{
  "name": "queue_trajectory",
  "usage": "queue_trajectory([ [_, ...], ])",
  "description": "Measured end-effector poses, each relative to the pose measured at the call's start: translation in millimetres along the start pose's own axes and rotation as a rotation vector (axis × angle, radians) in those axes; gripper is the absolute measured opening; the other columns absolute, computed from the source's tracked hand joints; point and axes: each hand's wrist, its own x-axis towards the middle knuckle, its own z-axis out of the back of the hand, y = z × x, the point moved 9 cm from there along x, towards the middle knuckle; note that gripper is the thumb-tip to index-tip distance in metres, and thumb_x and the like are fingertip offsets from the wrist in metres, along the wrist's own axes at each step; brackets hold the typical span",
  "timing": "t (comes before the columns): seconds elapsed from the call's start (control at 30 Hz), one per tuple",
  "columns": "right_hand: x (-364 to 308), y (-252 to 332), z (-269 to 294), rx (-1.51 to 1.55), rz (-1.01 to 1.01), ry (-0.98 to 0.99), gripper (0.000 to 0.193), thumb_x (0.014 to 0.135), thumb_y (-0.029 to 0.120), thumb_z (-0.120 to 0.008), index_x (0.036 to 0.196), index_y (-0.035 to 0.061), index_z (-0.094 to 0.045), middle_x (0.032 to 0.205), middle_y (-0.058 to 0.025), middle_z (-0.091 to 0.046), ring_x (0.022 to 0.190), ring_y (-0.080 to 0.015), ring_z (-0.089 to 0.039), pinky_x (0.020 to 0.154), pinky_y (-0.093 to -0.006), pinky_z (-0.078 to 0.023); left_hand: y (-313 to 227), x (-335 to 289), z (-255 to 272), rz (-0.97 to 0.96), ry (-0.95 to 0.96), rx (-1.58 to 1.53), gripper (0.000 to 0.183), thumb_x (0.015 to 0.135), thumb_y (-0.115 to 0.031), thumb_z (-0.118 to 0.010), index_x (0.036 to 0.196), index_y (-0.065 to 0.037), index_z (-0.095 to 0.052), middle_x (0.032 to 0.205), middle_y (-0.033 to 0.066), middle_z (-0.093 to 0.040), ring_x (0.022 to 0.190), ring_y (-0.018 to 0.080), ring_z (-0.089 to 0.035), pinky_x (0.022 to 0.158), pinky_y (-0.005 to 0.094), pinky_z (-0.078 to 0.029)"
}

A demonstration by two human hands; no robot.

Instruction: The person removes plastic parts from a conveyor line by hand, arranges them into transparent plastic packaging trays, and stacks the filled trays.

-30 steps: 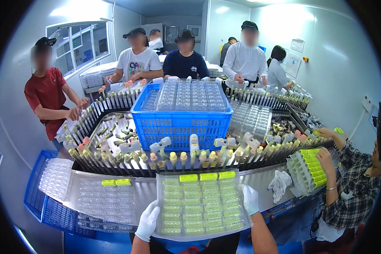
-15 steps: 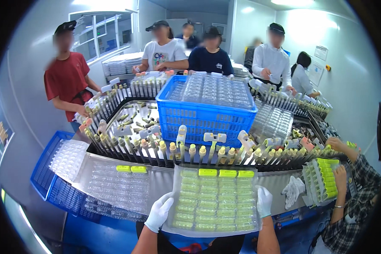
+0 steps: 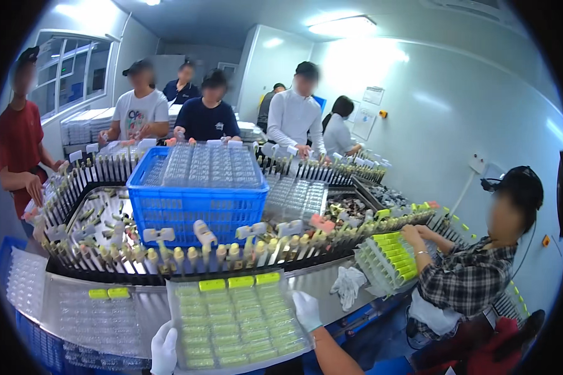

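Note:
Both my hands wear thin white gloves. My left hand [image 3: 164,349] grips the left edge of a clear plastic blister tray [image 3: 286,334], low at the front. At the tray's right edge, my right hand [image 3: 307,310] holds it with fingers partly hidden. Three bright yellow-green tubes [image 3: 241,282] lie across its far row. Pale green shapes fill the rows below; whether a layer covers them I cannot tell. Left of this tray, another clear blister tray [image 3: 94,319] lies on the metal table with two yellow-green tubes [image 3: 108,293] at its far edge.
Upright tubes [image 3: 231,253] line the rack beyond my tray. A blue crate [image 3: 197,209] with stacked clear trays stands behind it. A crumpled white glove [image 3: 348,287] lies on the table [image 3: 316,284]. A co-worker in plaid [image 3: 469,269] handles a tray of yellow-green tubes [image 3: 391,256]; several others work across.
The view has turned right, so the crate and workers appear farther left and the plaid-shirted co-worker shows more fully. My hands still hold the tray, which now looks tilted.

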Motion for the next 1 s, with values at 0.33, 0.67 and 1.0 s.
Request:
queue_trajectory([
  [0.33,43,-18,75,0.194,-0.046,-0.365,0.032,0.111,0.022,-0.058,0.123,-0.0038,-0.073,0.113,-0.0136,-0.079,0.104,-0.027,-0.075,0.094,-0.0388,-0.057,13,-4,10,0.139,-0.015,-0.067,0.044,0.117,-0.023,-0.052,0.149,0.007,-0.059,0.141,0.0143,-0.068,0.131,0.0229,-0.063,0.113,0.0354,-0.049],
  [0.67,219,114,202,-1.129,0.557,-0.257,0.045,0.096,0.022,-0.066,0.138,0.0058,-0.066,0.137,-0.0205,-0.068,0.127,-0.0425,-0.063,0.113,-0.0507,-0.049,44,0,30,0.04,-0.03,-0.195,0.044,0.115,-0.023,-0.054,0.146,0.007,-0.06,0.136,0.0141,-0.071,0.125,0.0227,-0.066,0.109,0.0357,-0.051],
  [1.0,294,107,193,-1.294,0.244,-0.076,0.057,0.102,0.06,-0.064,0.103,0.0038,-0.07,0.098,-0.0222,-0.078,0.095,-0.0451,-0.075,0.082,-0.0561,-0.057,29,7,16,0.04,0.011,-0.203,0.046,0.116,-0.027,-0.054,0.147,0.006,-0.059,0.138,0.0118,-0.069,0.13,0.0181,-0.062,0.114,0.0331,-0.047],
])
